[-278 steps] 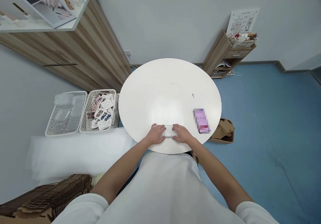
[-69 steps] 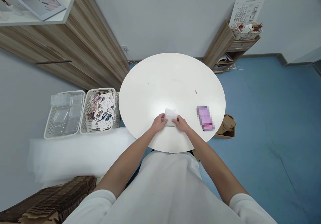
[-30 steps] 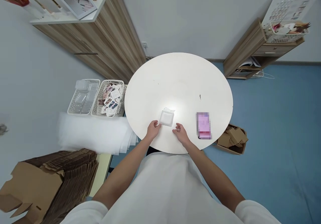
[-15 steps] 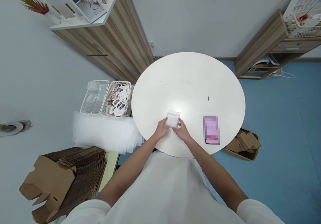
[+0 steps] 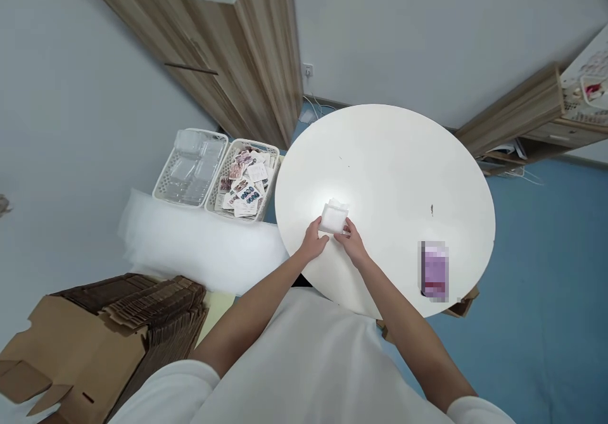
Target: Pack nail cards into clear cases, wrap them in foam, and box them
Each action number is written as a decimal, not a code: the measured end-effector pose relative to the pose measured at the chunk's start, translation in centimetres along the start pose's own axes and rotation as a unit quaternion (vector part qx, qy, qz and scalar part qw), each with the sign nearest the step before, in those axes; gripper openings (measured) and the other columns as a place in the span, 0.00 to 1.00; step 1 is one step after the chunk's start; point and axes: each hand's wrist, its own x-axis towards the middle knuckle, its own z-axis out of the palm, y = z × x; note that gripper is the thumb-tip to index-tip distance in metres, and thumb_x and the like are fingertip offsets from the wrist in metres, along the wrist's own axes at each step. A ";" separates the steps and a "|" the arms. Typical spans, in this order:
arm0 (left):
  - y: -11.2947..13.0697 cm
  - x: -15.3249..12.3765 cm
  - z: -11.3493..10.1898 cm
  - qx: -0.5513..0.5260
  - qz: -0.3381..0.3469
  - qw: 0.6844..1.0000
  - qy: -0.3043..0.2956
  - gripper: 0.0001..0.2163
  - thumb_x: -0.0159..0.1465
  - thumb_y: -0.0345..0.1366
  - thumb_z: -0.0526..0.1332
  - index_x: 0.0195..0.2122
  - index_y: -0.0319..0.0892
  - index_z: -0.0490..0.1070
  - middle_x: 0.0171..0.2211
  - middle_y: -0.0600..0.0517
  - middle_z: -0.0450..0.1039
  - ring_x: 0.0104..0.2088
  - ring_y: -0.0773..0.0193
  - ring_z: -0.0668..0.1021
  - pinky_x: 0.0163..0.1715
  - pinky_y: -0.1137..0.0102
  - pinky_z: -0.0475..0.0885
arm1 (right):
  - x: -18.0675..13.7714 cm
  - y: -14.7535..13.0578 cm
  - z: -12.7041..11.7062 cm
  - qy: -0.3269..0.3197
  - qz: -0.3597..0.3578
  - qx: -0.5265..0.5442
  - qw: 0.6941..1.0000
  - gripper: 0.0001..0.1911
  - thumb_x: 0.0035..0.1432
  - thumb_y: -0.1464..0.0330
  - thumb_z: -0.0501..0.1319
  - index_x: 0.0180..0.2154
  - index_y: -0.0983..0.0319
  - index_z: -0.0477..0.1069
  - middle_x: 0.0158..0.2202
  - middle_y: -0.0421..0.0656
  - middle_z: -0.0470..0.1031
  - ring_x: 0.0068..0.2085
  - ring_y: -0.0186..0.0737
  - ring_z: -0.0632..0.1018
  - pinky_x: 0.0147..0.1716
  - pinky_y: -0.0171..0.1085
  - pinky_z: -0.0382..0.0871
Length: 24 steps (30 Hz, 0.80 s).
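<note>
Between my two hands is a small square packet wrapped in white foam sheet [image 5: 334, 218], just above or on the white round table [image 5: 380, 152] near its front edge. My left hand [image 5: 313, 242] grips the packet's left side, thumb toward me. On the other side, my right hand [image 5: 351, 240] has its fingers curled at the lower right corner. A loose flap of the wrapping sticks up at the packet's far edge. What lies inside the wrapping is hidden.
Left of the table stand a basket of clear plastic boxes [image 5: 164, 183] and a basket of printed cards [image 5: 273, 177]. Nearer are white foam sheets [image 5: 204, 240] and stacked flat cardboard boxes [image 5: 80, 342]. A blurred-out phone-like object [image 5: 436, 271] lies on the table's right.
The view has turned left, so the table and phone-like object appear farther right and the baskets look larger. Both hands still hold the wrapped packet, which looks slightly tilted.
</note>
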 end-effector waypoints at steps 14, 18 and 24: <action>-0.6 4.7 -10.7 0.009 -0.009 0.997 0.077 0.30 0.51 0.30 0.56 0.58 0.41 0.53 0.58 0.46 0.54 0.59 0.54 0.53 0.56 0.60 0.52 | 5.4 -4.6 10.1 -0.087 -0.046 0.033 0.995 0.33 0.46 0.66 0.60 0.55 0.54 0.55 0.58 0.40 0.56 0.55 0.43 0.64 0.52 0.42 0.60; -0.2 4.5 -10.9 -0.007 -0.015 0.997 0.073 0.32 0.50 0.30 0.57 0.58 0.43 0.52 0.59 0.48 0.52 0.60 0.54 0.51 0.57 0.61 0.49 | 5.3 -4.8 10.2 -0.081 -0.042 0.016 0.996 0.33 0.46 0.65 0.60 0.55 0.52 0.55 0.59 0.38 0.55 0.55 0.43 0.64 0.52 0.43 0.60; -0.1 3.7 -10.7 -0.016 -0.014 0.998 0.064 0.36 0.50 0.30 0.58 0.60 0.45 0.46 0.62 0.50 0.44 0.61 0.54 0.47 0.59 0.60 0.44 | 4.7 -4.8 10.3 -0.067 -0.033 -0.005 0.997 0.36 0.46 0.64 0.61 0.57 0.49 0.52 0.60 0.37 0.53 0.55 0.42 0.63 0.52 0.42 0.61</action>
